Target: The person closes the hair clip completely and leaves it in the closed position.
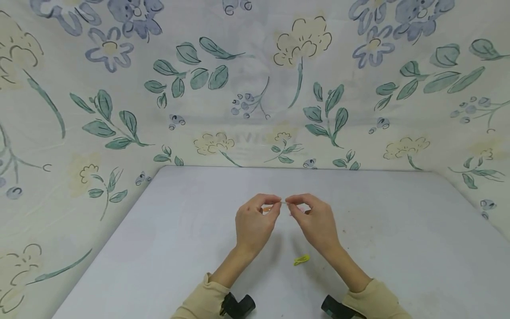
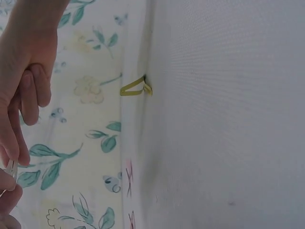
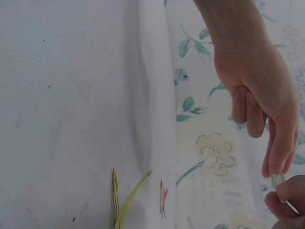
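Note:
Fingertip to fingertip, my left hand and right hand pinch a small whitish hair clip between them, raised over the table. Thumb and forefinger of each hand grip it from opposite sides, hiding most of it. In the left wrist view the clip shows as a narrow pale strip between the fingertips. A yellow hair clip lies on the table on the near side of my hands, its two arms spread in a V in the right wrist view.
An orange item shows through the gap of my left thumb and finger. Thin reddish pieces lie on the white table. Small dark specks dot its right side. Flower-patterned cloth rises along the back and sides.

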A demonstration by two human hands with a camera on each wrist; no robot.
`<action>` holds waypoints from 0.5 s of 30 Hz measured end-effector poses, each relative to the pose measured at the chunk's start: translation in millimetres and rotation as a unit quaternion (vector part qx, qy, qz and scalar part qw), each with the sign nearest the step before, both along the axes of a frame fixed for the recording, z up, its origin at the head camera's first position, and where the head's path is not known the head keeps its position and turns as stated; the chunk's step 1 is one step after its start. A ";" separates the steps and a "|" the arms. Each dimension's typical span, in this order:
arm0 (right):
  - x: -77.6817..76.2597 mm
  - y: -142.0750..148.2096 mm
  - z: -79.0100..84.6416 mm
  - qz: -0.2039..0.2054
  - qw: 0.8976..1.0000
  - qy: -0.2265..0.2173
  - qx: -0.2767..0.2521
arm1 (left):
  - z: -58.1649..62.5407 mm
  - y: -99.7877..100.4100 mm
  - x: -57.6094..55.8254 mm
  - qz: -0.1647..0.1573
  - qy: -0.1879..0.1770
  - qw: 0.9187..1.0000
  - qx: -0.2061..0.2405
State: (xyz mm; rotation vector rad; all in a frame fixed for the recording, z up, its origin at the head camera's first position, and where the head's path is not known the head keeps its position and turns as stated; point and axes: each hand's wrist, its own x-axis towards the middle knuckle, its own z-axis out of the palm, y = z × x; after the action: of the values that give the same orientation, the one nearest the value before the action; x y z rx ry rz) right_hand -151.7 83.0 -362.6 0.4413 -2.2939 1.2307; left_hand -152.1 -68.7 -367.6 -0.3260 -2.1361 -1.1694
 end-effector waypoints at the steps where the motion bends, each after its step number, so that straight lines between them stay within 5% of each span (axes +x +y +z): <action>1: -0.3 0.5 -1.0 0.002 1.000 -0.008 -0.002 | -1.0 0.0 -1.0 -0.001 -0.004 1.000 -0.004; 6: -5.0 2.7 -5.1 0.012 1.000 -0.027 0.002 | -5.0 -2.1 -6.7 -0.003 -0.015 1.000 -0.019; 15: -21.8 1.6 -3.5 0.024 0.997 0.007 0.078 | -2.3 -9.6 -17.3 0.005 -0.020 0.998 -0.052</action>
State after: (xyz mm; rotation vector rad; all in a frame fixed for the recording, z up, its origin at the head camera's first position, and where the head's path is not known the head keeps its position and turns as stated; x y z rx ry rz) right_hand -173.5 84.6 -366.1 0.5616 -2.3892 1.0723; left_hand -169.4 -78.3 -370.0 -0.3396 -2.2363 -1.0685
